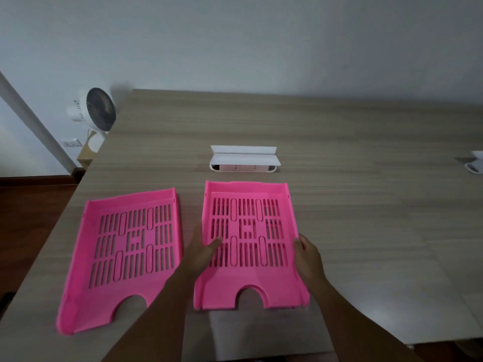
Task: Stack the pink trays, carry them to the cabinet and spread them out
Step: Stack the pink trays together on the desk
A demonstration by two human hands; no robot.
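Both forearms come in from the bottom of the frame, and the hands sit on either side of the right-hand slotted pink plastic tray (pixel 249 244), lower centre. Left hand (pixel 202 250) has its thumb hooked over the left wall onto the slotted floor, with the rest of the grip hidden under or behind that edge. Right hand (pixel 307 253) is curled round the right wall. So both grips are closed on this one tray, one per side, which looks like the setup for lifting it level instead of dragging it.

Second slotted pink plastic tray (pixel 122 254) lies flat on the wood-grain worktop (pixel 366 205) at lower left, angled a bit, close beside the held one but not touching, nobody holding it. My guess is the held tray goes on top of that one, so stacking has barely begun. No cabinet in view.

Behind the trays there's a white plastic holder thing (pixel 243 159), and a small white desk fan (pixel 98 111) at upper left beyond the worktop's edge.
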